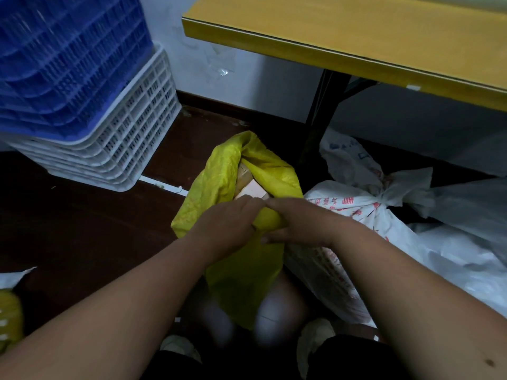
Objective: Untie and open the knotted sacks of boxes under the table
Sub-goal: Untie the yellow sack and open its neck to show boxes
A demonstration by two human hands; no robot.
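Observation:
A yellow sack (216,187) stands on the dark floor in front of me, its mouth open, with pale cardboard boxes (251,189) showing inside. My left hand (229,224) grips the near rim of the sack's mouth. My right hand (304,224) holds the same rim beside it, fingers curled into the yellow fabric. To the right lies a white sack with red print (354,212), its top tied in a knot (384,196). More white sacks (466,259) lie beyond it under the yellow table (356,50).
Stacked white crates (129,141) with blue crates (63,58) nested on top stand at the left against the wall. The table's black leg (318,119) rises just behind the yellow sack. Another bit of yellow sack (9,319) shows at the left edge.

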